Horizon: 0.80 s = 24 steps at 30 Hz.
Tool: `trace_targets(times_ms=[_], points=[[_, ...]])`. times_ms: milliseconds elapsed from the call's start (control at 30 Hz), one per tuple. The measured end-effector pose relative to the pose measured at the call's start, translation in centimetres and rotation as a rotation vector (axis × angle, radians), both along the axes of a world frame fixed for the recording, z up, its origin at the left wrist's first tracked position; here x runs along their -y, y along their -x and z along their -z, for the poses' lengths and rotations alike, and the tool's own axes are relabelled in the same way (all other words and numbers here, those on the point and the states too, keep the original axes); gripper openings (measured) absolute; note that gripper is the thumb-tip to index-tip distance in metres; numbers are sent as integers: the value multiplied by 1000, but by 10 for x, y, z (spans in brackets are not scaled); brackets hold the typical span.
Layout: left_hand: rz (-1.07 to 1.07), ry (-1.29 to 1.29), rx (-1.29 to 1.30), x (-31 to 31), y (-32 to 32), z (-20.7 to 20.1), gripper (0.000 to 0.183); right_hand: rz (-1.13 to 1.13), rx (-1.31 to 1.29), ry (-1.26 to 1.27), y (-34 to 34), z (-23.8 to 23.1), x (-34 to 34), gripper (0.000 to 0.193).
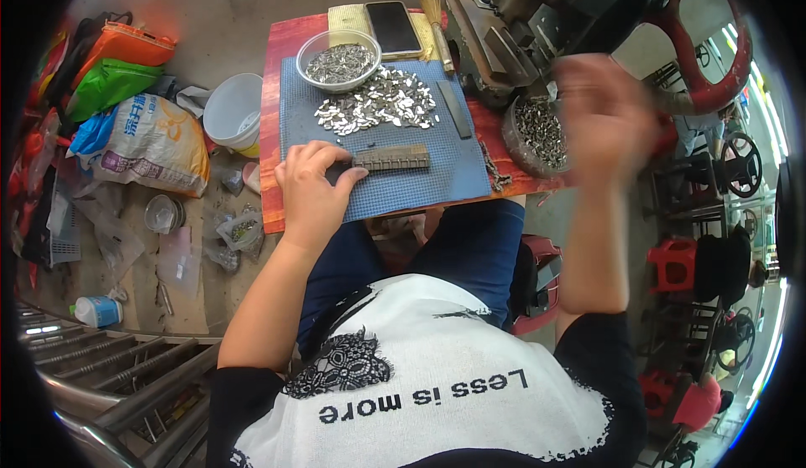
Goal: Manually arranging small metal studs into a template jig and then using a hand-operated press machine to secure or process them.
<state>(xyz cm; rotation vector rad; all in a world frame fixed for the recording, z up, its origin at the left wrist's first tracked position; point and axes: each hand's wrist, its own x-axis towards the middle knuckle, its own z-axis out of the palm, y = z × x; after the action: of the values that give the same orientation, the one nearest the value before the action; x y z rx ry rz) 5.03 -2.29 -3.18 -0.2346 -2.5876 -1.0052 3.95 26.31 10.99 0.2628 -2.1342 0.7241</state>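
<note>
My left hand [312,181] is closed on the left end of a slotted metal bar [393,159], which lies on a blue textured mat [378,202]. Its thumb presses along the near side, and the fingers reach over the far side. Small pieces, too tiny to name, line the bar's near edge. Blurred by motion, my right hand [600,115] is raised at the right, in front of the hand press [579,15]; its fingers cannot be made out. Beyond the bar, a heap of small shiny metal pieces [382,103] is spread on the mat.
A clear bowl [304,41] of thin metal parts stands behind the heap. Right of it lie a phone [393,27], a small brush [436,23] and a flat dark strip [454,109]. A round tub [514,145] of metal parts sits below the press. Bags and a white bucket [231,103] stand left.
</note>
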Motion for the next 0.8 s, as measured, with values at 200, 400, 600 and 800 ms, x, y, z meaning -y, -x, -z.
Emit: trace_targets(times_ms=[200, 400, 600, 800], points=[[-2, -2, 9, -9, -1, -4, 21, 94, 527, -328, 48, 114, 18, 26], [6, -150, -16, -3, -1, 1, 18, -56, 466, -222, 47, 114, 22, 24], [44, -189, -50, -3, 1, 5, 13, -635, 527, -170, 27, 87, 40, 25], [41, -52, -45, -6, -4, -4, 17, -723, 549, -328, 31, 90, 51, 22]])
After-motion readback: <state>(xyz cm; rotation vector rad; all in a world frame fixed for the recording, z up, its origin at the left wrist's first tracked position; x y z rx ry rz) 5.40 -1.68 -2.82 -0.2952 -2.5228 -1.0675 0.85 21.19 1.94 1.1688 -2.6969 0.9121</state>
